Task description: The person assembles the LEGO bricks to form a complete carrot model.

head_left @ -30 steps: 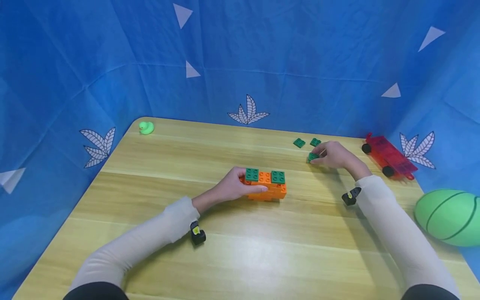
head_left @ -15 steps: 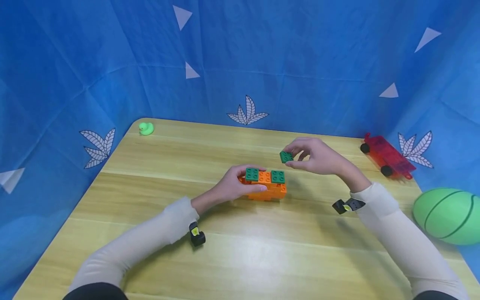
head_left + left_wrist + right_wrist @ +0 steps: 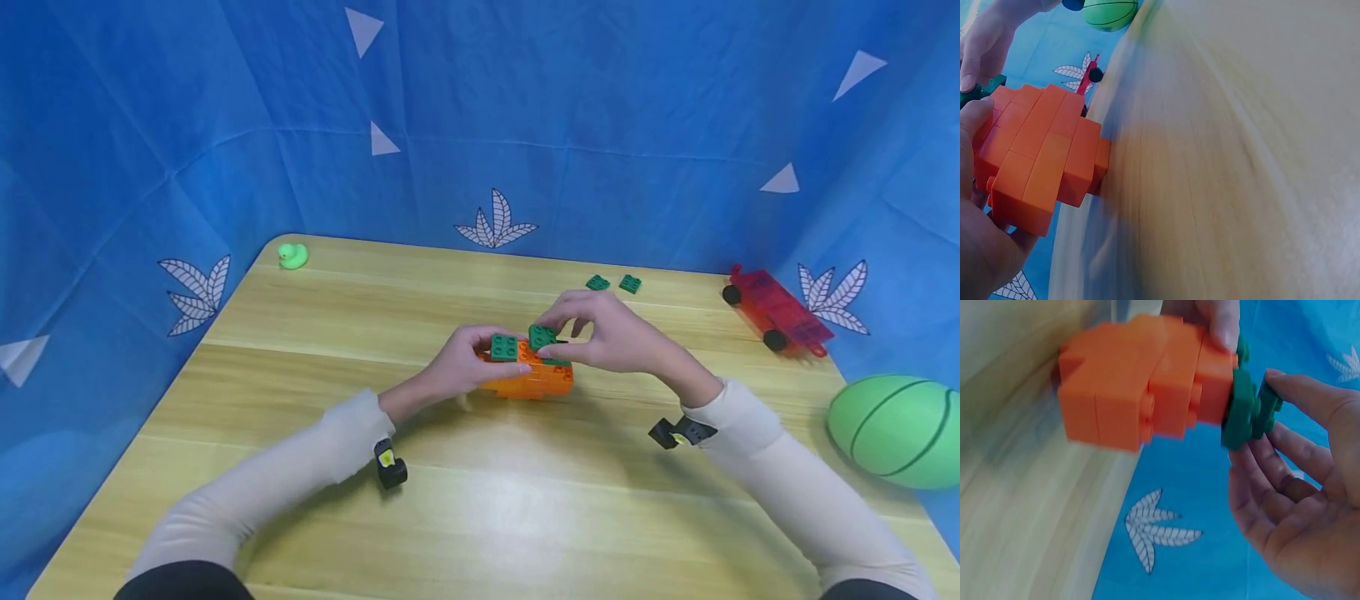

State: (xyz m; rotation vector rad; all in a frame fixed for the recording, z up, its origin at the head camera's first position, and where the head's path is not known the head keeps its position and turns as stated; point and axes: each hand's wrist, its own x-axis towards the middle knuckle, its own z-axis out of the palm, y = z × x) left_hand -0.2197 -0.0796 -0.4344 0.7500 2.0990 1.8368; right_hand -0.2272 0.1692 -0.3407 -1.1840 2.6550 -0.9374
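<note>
An orange block build made of stacked toy bricks stands on the wooden table, stepped narrower toward its base in the left wrist view. My left hand grips it from the left side, thumb across the near face. On its top left sits a green brick, and a second green brick lies on the right of the top. My right hand pinches another green brick between thumb and fingers, right at the studs of that second one and shifted toward the middle of the build.
Two loose green bricks lie at the back of the table. A red toy car and a green ball are along the right edge. At the back left corner sits a small green duck. Blue cloth hangs behind.
My right hand has lifted a green brick off the table near the back right and carried it left to the top of the orange build. My left hand keeps its grip.
</note>
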